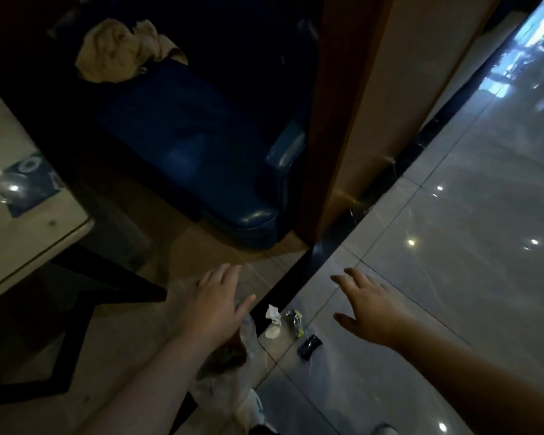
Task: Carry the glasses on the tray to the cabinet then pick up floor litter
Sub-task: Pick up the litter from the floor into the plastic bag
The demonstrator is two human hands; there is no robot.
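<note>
Pretty dim shot, so bear with me. Your left hand [215,304] is out in front with the fingers spread and flat, palm down, not gripping anything. Your right hand [369,304] is the same deal, fingers fanned open and empty. The two hands are well apart, with the litter sitting on the floor between them.

The litter: a crumpled white tissue [273,320] lies right at the dark floor strip [299,274], at about 3 o'clock from your left hand. Just beside it at 3 o'clock is a crinkled foil wrapper [296,321] with a bit of yellow-green on it. At roughly 5 o'clock from that sits a small black packet [310,346] on the glossy floor tile [453,246]. A clear plastic bag [233,365] with something brown inside is under your left wrist; can't tell whether it touches you.

Up at 12 o'clock from your left hand there's a blue booth seat [201,146] with a beige cloth [120,51] bunched on it, a wooden partition [358,105] to its right, and a pale table [16,199] at 9 o'clock. No tray or glasses in view.
</note>
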